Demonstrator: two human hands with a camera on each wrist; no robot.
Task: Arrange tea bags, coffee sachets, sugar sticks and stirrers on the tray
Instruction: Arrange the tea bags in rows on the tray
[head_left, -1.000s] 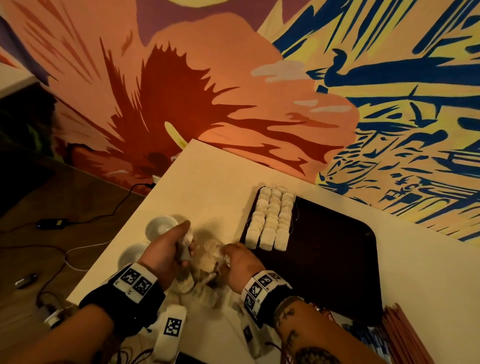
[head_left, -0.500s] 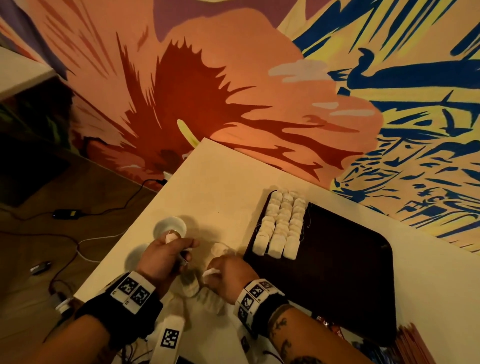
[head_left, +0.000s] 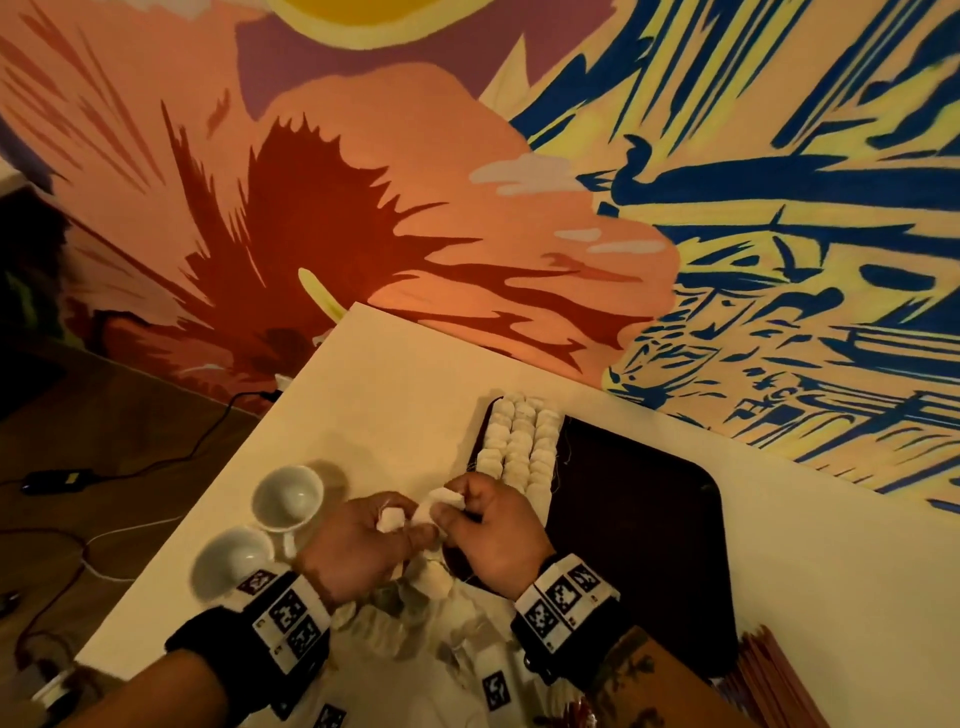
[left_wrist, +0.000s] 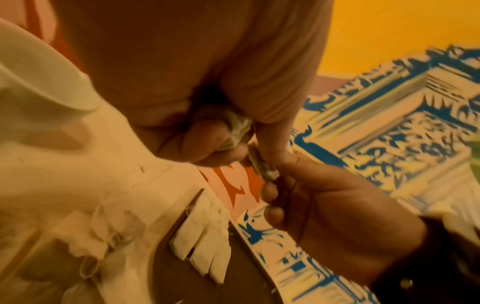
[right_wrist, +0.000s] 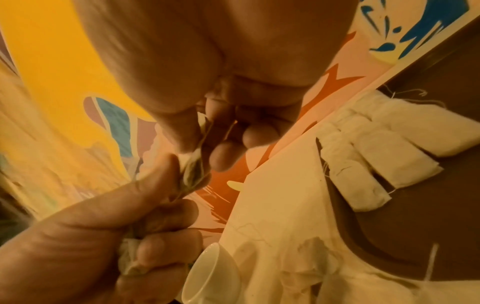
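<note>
Cream table (head_left: 405, 395): loose tea bag pile (head_left: 415, 618) at 6 o'clock, smaller share than what sits arranged.
Dark tray (head_left: 649, 519): three tea bag rows (head_left: 522, 447) along its 9 o'clock edge, rest bare; coffee, sugar, stirrers not yet placed.
White cups (head_left: 287, 498): two, at 9 o'clock of hands.
Left hand (head_left: 358, 551): up off pile since a second ago, fingers curled round spare bag.
Right hand (head_left: 501, 535): likewise raised, pinching tea bag (head_left: 439, 504) jointly with left thumb.
Judgement: handover for next row slot.

Tea bags (head_left: 522, 441) on tray (head_left: 644, 519), cups (head_left: 288, 499) left.
</note>
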